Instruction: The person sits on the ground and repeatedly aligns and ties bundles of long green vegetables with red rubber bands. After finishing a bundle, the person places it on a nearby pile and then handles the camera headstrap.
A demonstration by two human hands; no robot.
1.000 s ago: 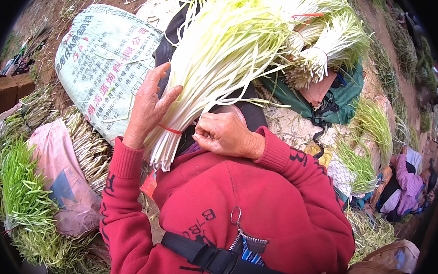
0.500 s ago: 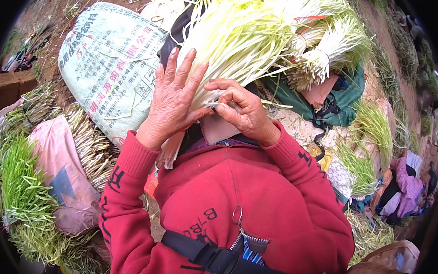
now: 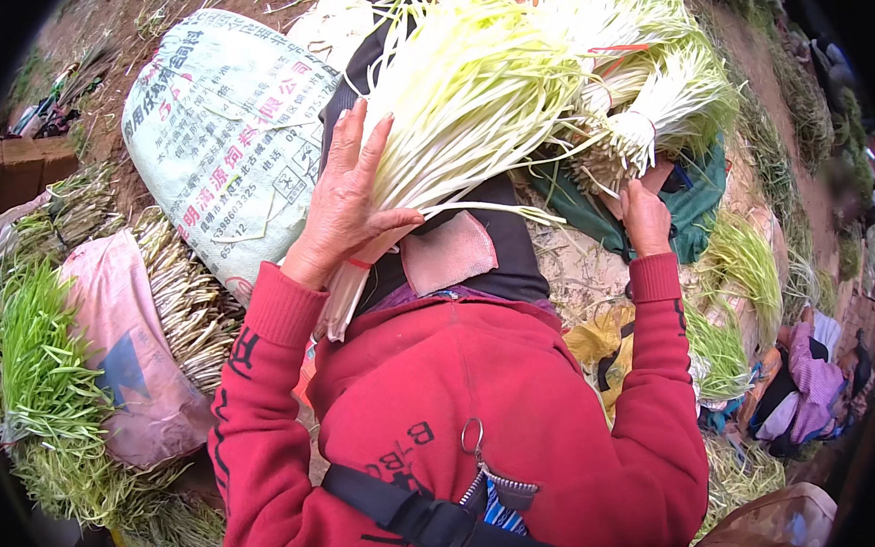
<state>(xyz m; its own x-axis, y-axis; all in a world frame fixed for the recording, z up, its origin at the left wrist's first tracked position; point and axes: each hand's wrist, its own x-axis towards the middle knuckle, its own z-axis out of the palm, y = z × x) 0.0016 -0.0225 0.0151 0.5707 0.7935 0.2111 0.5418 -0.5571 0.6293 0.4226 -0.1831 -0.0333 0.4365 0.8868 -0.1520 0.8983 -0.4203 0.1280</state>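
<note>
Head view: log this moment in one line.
left hand: open, against red-banded bundle | right hand: by tied bundles, grip unclear | pale sack: left of red-banded bundle

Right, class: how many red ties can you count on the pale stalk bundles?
At least 3: one tie around the lap bundle, by the left hand; two on the stacked bundles at right. Others may be hidden.

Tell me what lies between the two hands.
Between left hand and right hand, the head view shows pale bundled stalks, dark trousers and green cloth.
</note>
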